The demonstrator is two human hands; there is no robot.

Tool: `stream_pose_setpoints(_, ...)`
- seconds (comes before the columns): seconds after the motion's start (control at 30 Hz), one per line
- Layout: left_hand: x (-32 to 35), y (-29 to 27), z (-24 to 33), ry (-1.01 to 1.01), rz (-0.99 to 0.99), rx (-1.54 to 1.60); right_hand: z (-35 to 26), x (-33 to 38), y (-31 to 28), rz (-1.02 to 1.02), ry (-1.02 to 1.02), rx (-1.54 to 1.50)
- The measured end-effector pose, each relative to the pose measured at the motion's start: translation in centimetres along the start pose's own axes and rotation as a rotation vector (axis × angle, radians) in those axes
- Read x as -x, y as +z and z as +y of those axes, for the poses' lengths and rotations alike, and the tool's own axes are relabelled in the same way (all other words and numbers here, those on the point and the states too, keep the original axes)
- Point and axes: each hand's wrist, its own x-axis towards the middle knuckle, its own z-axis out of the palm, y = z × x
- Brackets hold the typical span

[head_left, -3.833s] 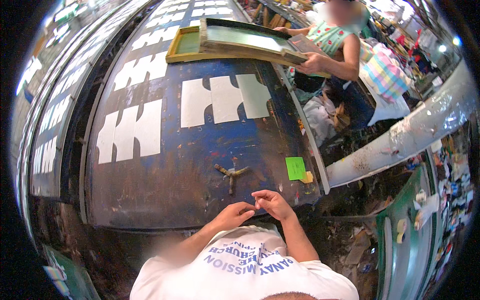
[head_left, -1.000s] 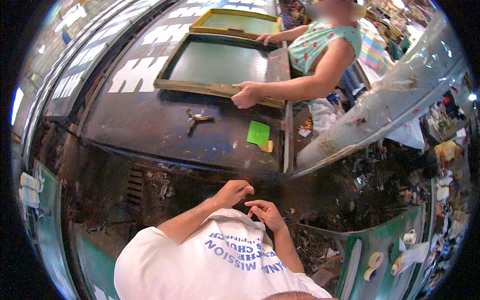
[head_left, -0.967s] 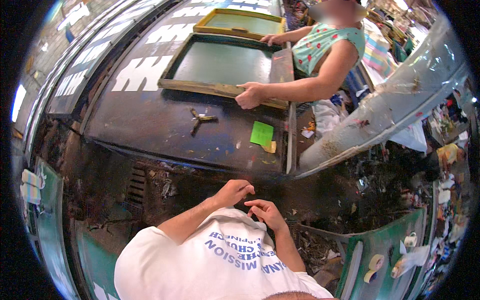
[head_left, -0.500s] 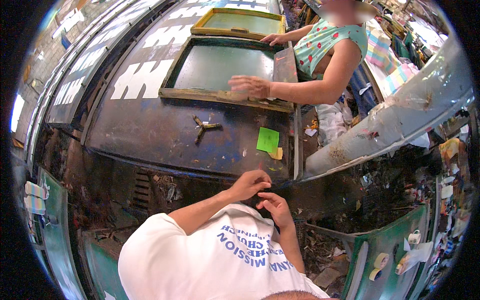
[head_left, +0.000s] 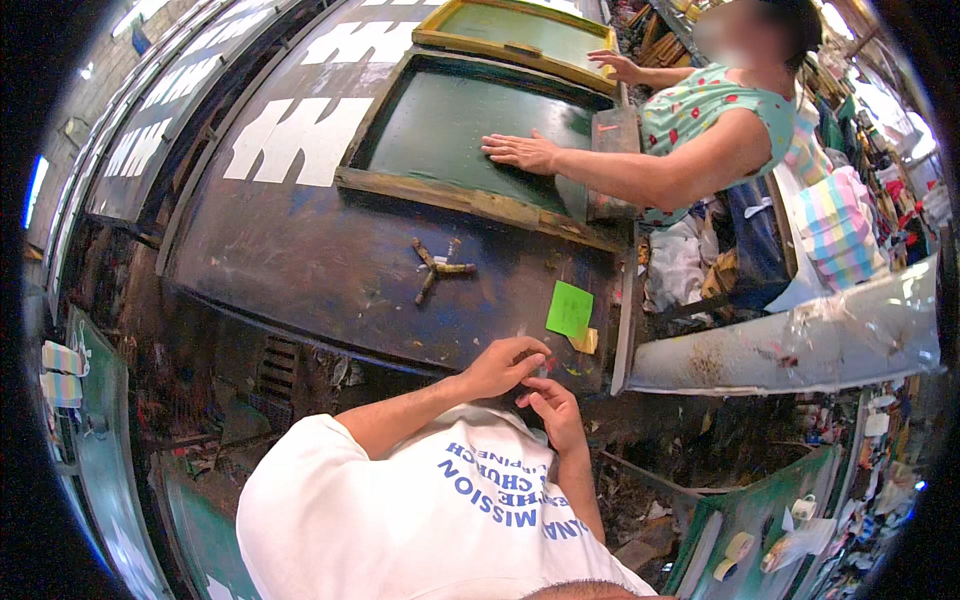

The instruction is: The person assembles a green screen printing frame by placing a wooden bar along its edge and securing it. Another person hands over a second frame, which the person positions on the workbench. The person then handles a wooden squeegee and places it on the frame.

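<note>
Left grip: my left grip [head_left: 507, 366] hangs with fingers loosely bent, thumb beneath and standing away from them; its knuckles face up, near the counter [head_left: 300, 260] edge.
Right grip: my right grip [head_left: 556, 410] is just beside it, nearer my body, fingers half curled, not clenched.
Green card: the green card [head_left: 569, 310] lies flat beyond my grips, slightly to their right; bright lime, four-sided, turned at an angle.
Yellow scrap: a pale yellow scrap [head_left: 589, 342] sits between the green card and my right grip's side; rough-edged, partly covered by the card.
Three-armed piece: the three-armed piece [head_left: 436, 266] rests beyond my left grip, to its left; brownish and worn, its arms spread like a Y.
Frames: farther from my grips lie a dark-meshed wooden frame [head_left: 470, 203] and, behind it, a yellow frame [head_left: 470, 46].
Co-worker: another person's hand [head_left: 525, 153] is spread over the dark mesh, well beyond my grips.
White pieces: white cut-out pieces [head_left: 335, 140] lie far left of my grips; the dark frame meets their right side.
Hard to make out: where my fingertips near each other, detail is too small to tell; the yellow frame is cut off above.
</note>
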Motion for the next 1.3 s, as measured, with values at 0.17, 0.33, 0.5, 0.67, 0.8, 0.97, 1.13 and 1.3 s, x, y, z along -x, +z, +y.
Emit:
stream_pose_setpoints(0.17,-0.2,-3.7,-0.7,-0.008,0.093,0.049,-1.7,-3.3,2.0,-0.023,0.075,0.069)
stream_pose_setpoints(0.33,-1.1,-7.0,-2.0,0.007,0.124,0.053,-3.1,-6.7,3.6,-0.018,0.038,0.141)
stream_pose_setpoints(0.5,-2.8,-10.1,-2.1,0.016,0.159,0.039,-3.7,-9.7,5.3,-0.062,0.098,0.156)
stream_pose_setpoints(0.67,-4.9,-13.3,-0.9,0.136,0.272,-0.054,-4.6,-12.2,6.2,-0.134,0.152,0.225)
stream_pose_setpoints(0.8,-8.6,-18.6,-0.6,0.353,0.440,-0.219,-5.4,-14.3,6.3,-0.152,0.203,0.240)
stream_pose_setpoints(0.97,-18.5,-32.3,-3.6,0.345,0.477,-0.753,-6.0,-16.0,6.5,-0.142,0.187,0.219)
stream_pose_setpoints(1.13,-25.6,-37.2,-6.1,-0.623,0.248,-1.208,-5.8,-16.5,6.1,-0.139,0.181,0.231)
stream_pose_setpoints(1.3,-25.3,-32.1,-5.8,-0.664,-0.019,-1.125,-5.4,-16.0,5.7,-0.029,0.206,0.199)
